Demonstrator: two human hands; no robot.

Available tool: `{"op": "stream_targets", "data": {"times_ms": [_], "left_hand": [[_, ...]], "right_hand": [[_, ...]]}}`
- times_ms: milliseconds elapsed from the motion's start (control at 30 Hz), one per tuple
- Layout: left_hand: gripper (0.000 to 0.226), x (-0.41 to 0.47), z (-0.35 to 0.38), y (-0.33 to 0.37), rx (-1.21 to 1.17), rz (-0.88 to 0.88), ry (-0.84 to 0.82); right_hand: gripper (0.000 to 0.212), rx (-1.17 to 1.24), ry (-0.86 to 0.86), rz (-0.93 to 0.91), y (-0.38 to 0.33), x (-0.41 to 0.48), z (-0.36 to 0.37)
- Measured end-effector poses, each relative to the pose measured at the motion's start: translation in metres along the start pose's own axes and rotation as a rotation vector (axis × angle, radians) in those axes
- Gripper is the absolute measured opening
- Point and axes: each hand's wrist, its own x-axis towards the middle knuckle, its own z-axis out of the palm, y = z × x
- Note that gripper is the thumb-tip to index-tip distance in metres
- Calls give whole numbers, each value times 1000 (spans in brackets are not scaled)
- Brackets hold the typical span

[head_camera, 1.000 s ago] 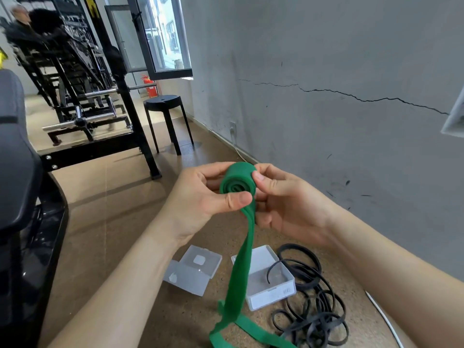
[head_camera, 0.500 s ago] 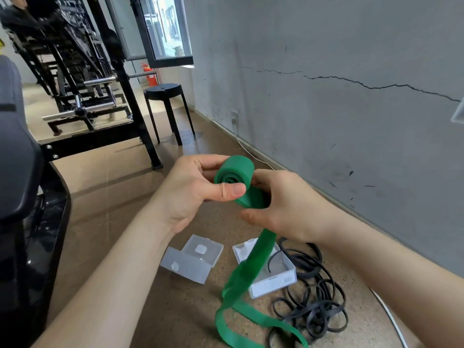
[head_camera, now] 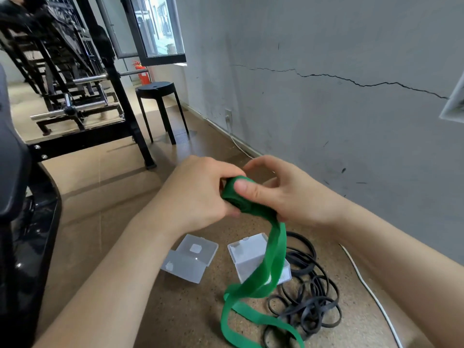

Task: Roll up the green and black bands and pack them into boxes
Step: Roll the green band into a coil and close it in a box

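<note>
1. While the flat green elastic band (head_camera: 276, 249) is only partly wound, the step in hand appears to be rolling it into a tight coil (head_camera: 247, 208), which both hands hold in the air above the brown speckled floor (head_camera: 113, 197).
2. Doing this well probably means keeping light tension on the loose tail and feeding it in flat with its edges lined up. The strip twists and loops lower down, so that twist likely needs smoothing out before it reaches the coil. A loose coil may not fit a box.
3. The left hand (head_camera: 198, 194) shows its back to the camera, and its fingers are curled around the coil's left end.
4. The right hand (head_camera: 288, 197) presses its thumb on top of the coil. Its fingers are curled beneath, clamped where the tail leaves.
5. The tail hangs down across the right-hand clear plastic box (head_camera: 251, 257). A second clear plastic box (head_camera: 190, 259) lies open just beside it.
6. A tangled pile of thin black rubber bands (head_camera: 306, 297) lies untouched on the floor beside the right-hand box.
</note>
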Motion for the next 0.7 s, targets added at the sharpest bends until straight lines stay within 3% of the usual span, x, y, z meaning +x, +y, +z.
{"op": "stream_targets", "data": {"times_ms": [100, 200, 300, 367, 567, 633, 700], "left_hand": [[47, 2, 2, 0, -84, -31, 2], [61, 1, 1, -7, -544, -67, -17], [58, -1, 9, -15, -1074, -58, -96], [59, -2, 13, -15, -1246, -56, -111], [48, 0, 5, -11, -1146, 34, -5], [49, 0, 0, -10, -1115, 33, 41], [50, -2, -5, -11, -1074, 7, 84]], "right_hand": [[59, 152, 4, 31, 1, 2, 4], [49, 414, -1, 85, 1, 2, -1], [38, 656, -67, 92, 3, 1, -1], [37, 746, -121, 80, 2, 1, 1], [47, 825, -213, 47, 1, 4, 3], [60, 749, -278, 61, 0, 2, 2], [67, 527, -303, 49, -5, -2, 2]]}}
